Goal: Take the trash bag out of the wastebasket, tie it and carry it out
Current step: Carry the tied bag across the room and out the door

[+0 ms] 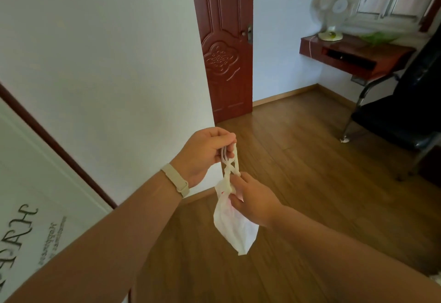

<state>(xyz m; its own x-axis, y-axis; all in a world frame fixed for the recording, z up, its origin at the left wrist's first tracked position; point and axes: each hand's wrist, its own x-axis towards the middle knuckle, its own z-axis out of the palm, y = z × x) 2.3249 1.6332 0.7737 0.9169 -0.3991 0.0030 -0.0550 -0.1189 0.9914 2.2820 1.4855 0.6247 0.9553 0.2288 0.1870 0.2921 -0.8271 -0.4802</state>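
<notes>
Both arms reach forward and down from the bottom of the view, over a wood floor (298,171). The left hand (205,154) is raised higher, knuckles up, its fingers (223,138) curled closed around the tops of the bag's handles (230,161). A pale wristband (176,179) sits on the left wrist. The right hand (253,201) is lower and just to the right, back of the hand toward the camera, fingers pinched on the neck of the bag (235,228) where the handles meet its body. Between the two hands the handles are drawn taut and cross each other in a twist.

The bag is small, white and thin, with something pinkish showing through near the top. It hangs free in the air below the right hand, tapering to a point at the bottom, well above the floor and touching nothing else.

A white wall (107,63) fills the left side, with a framed sheet (28,219) bearing lettering at the lower left. Beyond the wall's corner stands a dark red door (224,40). To the right, a fan (334,9) sits on a reddish wall-mounted tabletop (353,56), and a black chair (405,106) stands near it. The far right is blurred.
</notes>
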